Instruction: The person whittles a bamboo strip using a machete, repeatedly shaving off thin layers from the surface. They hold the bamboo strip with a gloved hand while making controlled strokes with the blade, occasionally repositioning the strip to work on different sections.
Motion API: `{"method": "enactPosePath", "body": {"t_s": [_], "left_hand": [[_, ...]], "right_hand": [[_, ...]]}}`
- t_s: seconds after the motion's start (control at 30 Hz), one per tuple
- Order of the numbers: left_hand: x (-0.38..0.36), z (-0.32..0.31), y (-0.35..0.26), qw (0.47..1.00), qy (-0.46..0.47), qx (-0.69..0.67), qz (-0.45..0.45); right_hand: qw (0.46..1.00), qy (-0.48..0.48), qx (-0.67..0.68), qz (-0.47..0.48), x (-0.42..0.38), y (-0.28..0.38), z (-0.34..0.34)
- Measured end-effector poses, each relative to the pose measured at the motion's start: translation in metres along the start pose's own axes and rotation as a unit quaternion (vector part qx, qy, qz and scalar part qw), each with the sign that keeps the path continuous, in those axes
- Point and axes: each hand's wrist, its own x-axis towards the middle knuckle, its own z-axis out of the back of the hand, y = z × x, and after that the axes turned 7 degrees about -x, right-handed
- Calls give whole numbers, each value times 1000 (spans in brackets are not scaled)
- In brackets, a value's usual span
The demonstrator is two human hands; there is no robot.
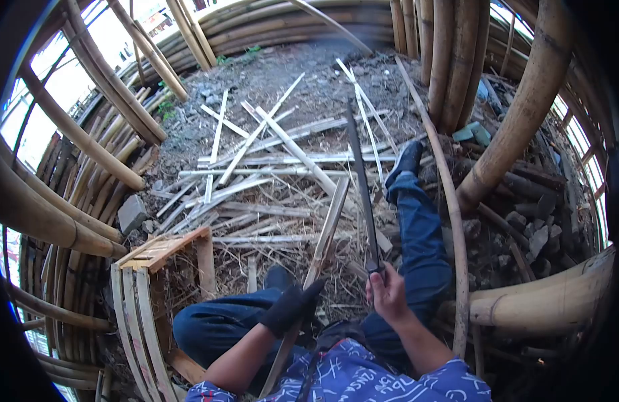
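My left hand (292, 308), in a dark glove, is wrapped round a split bamboo strip (328, 231) that slants from my lap up and to the right. Bare-skinned, my right hand (387, 293) grips the lower end of a long dark blade (360, 174), which points forward away from me. Strip and blade are apart, with a narrow gap between them. Both hands are over my lap, between my legs in blue jeans. The handle of the blade is mostly hidden in my right hand.
Split bamboo strips (262, 161) lie scattered over the dirt ahead. A wooden crate (138, 281) stands at the left beside a grey block (131, 214). A long pole (450, 201) runs along my right leg. Thick bamboo posts (517, 114) and rubble (537, 241) are at the right.
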Motion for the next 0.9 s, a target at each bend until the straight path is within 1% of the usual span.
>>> {"method": "enactPosePath", "body": {"t_s": [0.03,0.07,0.1,0.13,0.17,0.2,0.23,0.3,0.37,0.4,0.43,0.47,0.53,0.57,0.63,0.67,0.73,0.77,0.83,0.87,0.9], "left_hand": [[-1,-4,2,997,-9,-59,53],[-7,-13,-5,993,-46,-111,21],[-9,-18,-3,992,-43,-111,37],[-10,-21,-2,994,-68,-84,-21],[-12,-25,0,991,-93,-56,-82],[-16,-32,-1,986,-100,-137,-6],[-19,-34,0,986,-98,-135,-1],[-24,-36,5,993,-99,-23,-67],[-23,-36,17,992,-102,-20,-73],[-22,-36,20,981,-102,50,-160],[-23,-36,21,957,-101,118,-244],[-25,-38,23,959,-101,116,-240],[-26,-42,19,983,-130,52,-122],[-24,-42,22,983,-128,51,-121],[-22,-40,30,967,-137,109,-182],[-23,-39,31,968,-137,107,-181],[-24,-39,31,952,-138,148,-229],[-26,-40,29,953,-138,146,-227],[-33,-41,20,931,-140,200,-271],[-35,-41,17,932,-141,198,-268],[-36,-42,16,951,-133,164,-227]], "right_hand": [[998,10,-52,29,0,0,7],[989,11,-131,73,1,2,16],[971,13,-207,118,4,6,22],[961,20,-234,147,5,18,25],[963,20,-232,136,5,19,26],[947,36,-269,170,6,20,28],[928,52,-306,206,5,19,28],[927,66,-313,195,3,19,27],[903,86,-357,222,2,21,28],[893,87,-377,230,3,23,30],[894,90,-375,226,3,26,30],[885,99,-387,240,3,28,31],[865,98,-406,277,6,26,33],[865,99,-407,275,7,27,34],[850,119,-437,270,10,30,36],[846,111,-438,283,12,31,35],[836,123,-455,279,16,29,36],[827,134,-472,275,17,28,37],[832,128,-459,283,20,24,38],[837,119,-447,291,22,22,39],[838,123,-447,290,24,21,41]]}}
